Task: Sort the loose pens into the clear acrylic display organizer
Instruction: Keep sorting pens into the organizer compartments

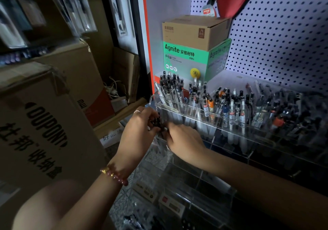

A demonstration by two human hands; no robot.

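Observation:
A tiered clear acrylic organizer (220, 160) stands on a shelf, its upper rows packed with several upright pens (209, 103). At its left end, in the second row, my left hand (140, 132) grips a bunch of black-capped pens (158, 123). My right hand (184, 139) meets it from the right, fingers curled at the same bunch. The pen bodies are hidden behind both hands. A bead bracelet (115, 174) sits on my left wrist.
A green Agnite box (186, 59) with a brown carton (193, 30) on top stands behind the organizer. Pegboard (276, 39) lines the back wall. Large cardboard boxes (44, 128) crowd the left. The organizer's lower front rows (177, 194) hold labels and few pens.

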